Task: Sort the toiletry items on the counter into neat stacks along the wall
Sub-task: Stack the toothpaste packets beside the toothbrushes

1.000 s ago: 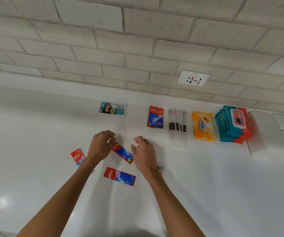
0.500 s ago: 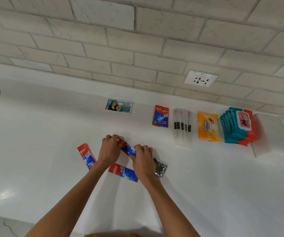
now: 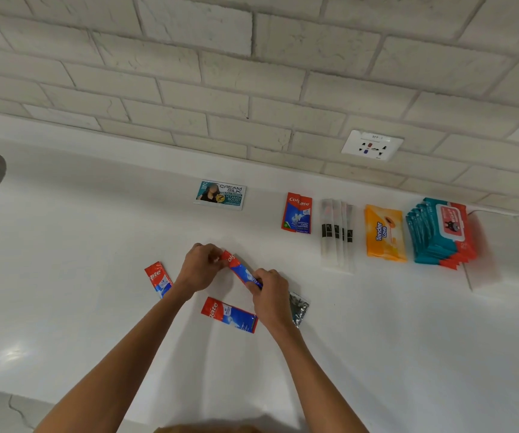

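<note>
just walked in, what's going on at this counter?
A person pinches the held Colgate sachet at both ends: left hand on the red end, right hand on the blue. Loose nearby lie the left Colgate sachet, the near Colgate sachet and a dark foil sachet. Along the wall sit a Cream Silk sachet, a Colgate stack, clear packs, an orange Tender Love pack and a teal wipes stack.

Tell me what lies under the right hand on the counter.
A dark silvery sachet pokes out from beneath the right hand; its left part is covered, so its label cannot be read. The hand also pinches one end of a Colgate sachet, hiding that end.
</note>
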